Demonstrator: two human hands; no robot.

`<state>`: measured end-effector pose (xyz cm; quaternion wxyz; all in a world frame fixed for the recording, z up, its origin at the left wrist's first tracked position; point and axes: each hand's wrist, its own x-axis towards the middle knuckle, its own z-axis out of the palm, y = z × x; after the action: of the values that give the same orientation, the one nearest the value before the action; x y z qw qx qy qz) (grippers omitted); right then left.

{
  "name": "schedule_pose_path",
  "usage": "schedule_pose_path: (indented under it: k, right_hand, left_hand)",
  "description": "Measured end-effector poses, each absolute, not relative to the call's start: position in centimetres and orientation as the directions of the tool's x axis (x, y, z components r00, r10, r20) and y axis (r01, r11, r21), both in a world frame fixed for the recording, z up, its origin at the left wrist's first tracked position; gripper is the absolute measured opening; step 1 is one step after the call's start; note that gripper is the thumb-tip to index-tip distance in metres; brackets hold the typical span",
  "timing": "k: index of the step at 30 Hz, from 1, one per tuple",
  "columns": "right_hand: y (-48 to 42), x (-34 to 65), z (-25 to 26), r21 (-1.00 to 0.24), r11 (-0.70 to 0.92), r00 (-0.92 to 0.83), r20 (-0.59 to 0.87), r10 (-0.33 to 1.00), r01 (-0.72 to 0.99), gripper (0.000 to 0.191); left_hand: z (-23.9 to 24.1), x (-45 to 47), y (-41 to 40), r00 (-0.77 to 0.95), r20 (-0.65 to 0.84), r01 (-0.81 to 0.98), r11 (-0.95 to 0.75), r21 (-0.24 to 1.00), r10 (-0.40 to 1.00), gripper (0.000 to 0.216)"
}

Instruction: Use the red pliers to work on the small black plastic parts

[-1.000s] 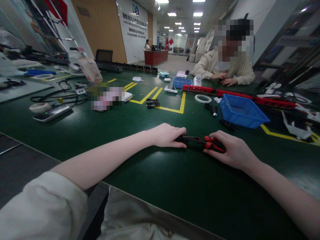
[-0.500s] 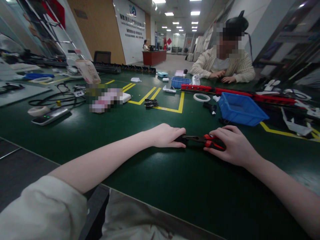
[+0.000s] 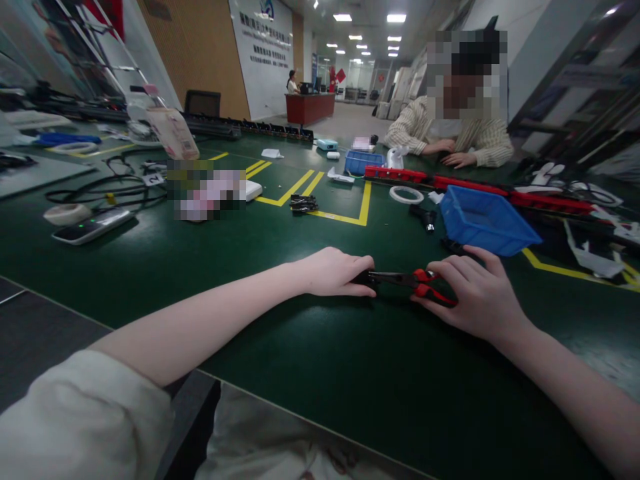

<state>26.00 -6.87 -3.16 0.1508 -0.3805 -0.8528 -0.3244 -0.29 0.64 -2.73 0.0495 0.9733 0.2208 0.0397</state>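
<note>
Red-handled pliers [image 3: 410, 281] lie low over the green table [image 3: 320, 360] between my two hands. My right hand [image 3: 475, 297] is wrapped round the red handles, fingers curled over them. My left hand [image 3: 334, 272] rests knuckles-up on the table with its fingers closed on a small dark part [image 3: 367, 279] at the pliers' black jaws. What that part is stays hidden under the fingers.
A blue bin [image 3: 484, 222] stands just behind my right hand. Farther back lie a white tape ring [image 3: 406, 195], a long red rail [image 3: 470, 185], a small blue tray [image 3: 363, 162] and yellow floor-tape lines. A person in a striped shirt [image 3: 453, 137] sits opposite. Cables and a phone [image 3: 93, 225] lie left.
My right hand has shifted slightly right along the handles, which now show more red and look spread wider. My left hand stays put.
</note>
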Motion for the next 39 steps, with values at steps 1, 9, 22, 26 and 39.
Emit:
schedule_pose_path:
  k: [1, 9, 22, 26, 39]
  right_hand:
    - [-6.9, 25.9, -3.1, 0.446, 0.494, -0.666, 0.505, 0.549, 0.746, 0.035]
    - [-6.9, 26.0, -3.3, 0.415, 0.508, -0.654, 0.526, 0.544, 0.755, 0.034]
    - [-6.6, 26.1, -4.4, -0.104, 0.554, -0.472, 0.408, 0.781, 0.826, 0.034]
    - [-6.8, 25.9, -3.9, -0.006, 0.546, -0.488, 0.440, 0.754, 0.838, 0.035]
    - [-7.4, 25.5, -3.6, 0.263, 0.491, -0.545, 0.566, 0.618, 0.831, 0.035]
  left_hand:
    - [-2.7, -0.3, 0.7, 0.901, 0.058, 0.421, -0.899, 0.123, 0.430, 0.041]
    - [-2.7, -0.3, 0.5, 0.898, 0.049, 0.430, -0.895, 0.115, 0.438, 0.041]
    - [-3.0, -0.3, 0.1, 0.888, 0.129, 0.442, -0.897, 0.026, 0.442, 0.040]
    - [-2.9, -0.2, 0.3, 0.886, 0.084, 0.447, -0.888, 0.108, 0.456, 0.041]
    - [-2.8, -0.4, 0.1, 0.891, 0.109, 0.408, -0.882, 0.238, 0.441, 0.037]
